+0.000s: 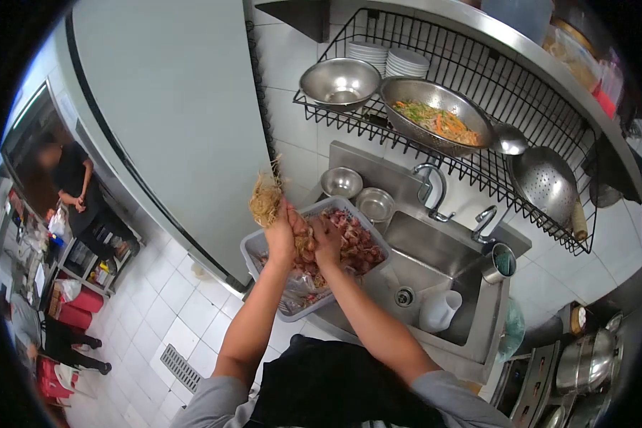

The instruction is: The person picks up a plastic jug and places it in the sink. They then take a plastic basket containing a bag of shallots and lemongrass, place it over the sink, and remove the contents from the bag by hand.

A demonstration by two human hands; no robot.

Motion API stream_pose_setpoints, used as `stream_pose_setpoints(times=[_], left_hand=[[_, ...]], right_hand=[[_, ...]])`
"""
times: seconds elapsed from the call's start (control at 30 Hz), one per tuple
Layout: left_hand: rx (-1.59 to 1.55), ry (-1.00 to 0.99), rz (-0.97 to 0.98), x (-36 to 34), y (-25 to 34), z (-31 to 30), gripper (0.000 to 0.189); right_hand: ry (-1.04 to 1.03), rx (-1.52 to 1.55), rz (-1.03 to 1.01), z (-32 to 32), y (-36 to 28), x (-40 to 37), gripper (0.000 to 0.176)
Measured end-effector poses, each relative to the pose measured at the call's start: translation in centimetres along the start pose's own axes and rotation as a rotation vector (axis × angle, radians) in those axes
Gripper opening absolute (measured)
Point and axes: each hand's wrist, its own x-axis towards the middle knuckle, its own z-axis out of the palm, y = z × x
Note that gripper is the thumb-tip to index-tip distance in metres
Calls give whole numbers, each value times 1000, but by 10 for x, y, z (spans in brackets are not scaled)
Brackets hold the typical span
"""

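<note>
A grey plastic basket (248, 250) full of reddish shallots (360, 246) stands at the left end of the sink counter. Over it, my left hand (281, 232) is closed around a bunch of shallots (304, 246), whose dry, straw-coloured tops (265, 201) stick out past the fist. My right hand (326, 242) is against the bulbs of the same bunch, fingers curled and partly hidden. Clear plastic wrap (303, 284) lies in the near part of the basket.
Two steel bowls (375, 205) sit behind the basket. A steel sink (421, 246) holds a white jug (441, 311). Above hangs a wire rack (471, 167) with a colander (435, 107) of shredded vegetables. Two people (78, 178) stand at the far left.
</note>
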Motion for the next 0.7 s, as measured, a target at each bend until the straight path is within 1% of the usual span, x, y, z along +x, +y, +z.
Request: stream_pose_setpoints(times=[0.03,0.07,0.1,0.13,0.17,0.2,0.23,0.27,0.3,0.33,0.37,0.4,0.43,0.47,0.5,0.53,0.57,0.63,0.67,0.7], left_hand=[[99,55,71,4,-8,-7,20],[199,107,145,9,-15,-14,16],[200,98,142,11,-19,-18,16],[371,169,296,12,-22,-22,11],[539,240,453,13,-22,-24,7],[541,232,447,11,-19,-31,7],[563,209,323,10,-13,-39,7],[582,186,203,9,-9,-45,13],[679,186,311,12,-18,-58,18],[688,190,315,9,-16,-63,18],[661,194,311,9,-12,-66,19],[633,195,300,7,-12,-68,20],[599,194,277,3,-18,-68,21],[558,194,250,-3,-28,-67,23],[520,201,226,-10,-35,-69,24],[562,215,263,-9,-37,-74,24],[604,231,300,-7,-40,-80,25],[655,248,354,-17,-36,-74,27],[663,243,371,-21,-35,-69,28],[672,229,361,-19,-36,-78,28]], right_hand=[[-7,116,167,0,8,3,27],[-22,54,223,1,23,12,27],[-41,-8,277,1,45,21,28],[-33,-4,270,0,70,30,28],[-62,-537,-219,-1,92,34,28],[-79,-499,-62,5,87,37,29],[-89,-465,100,10,81,40,30],[-93,-438,257,16,75,43,31],[-5,-626,212,13,83,50,34],[-140,-872,-78,4,90,56,35],[-198,-1109,-408,-5,98,63,36],[-198,-1101,-407,1,78,61,36],[-201,-907,-87,5,42,54,33],[-197,-706,223,2,20,50,30],[-174,-875,-83,-8,104,73,25],[-184,-874,-89,-6,107,71,25],[-161,-882,-148,-2,109,66,22],[-120,-895,-187,-6,108,59,19],[-70,-959,-294,-8,106,60,19],[-34,-988,-341,-15,105,62,20]])
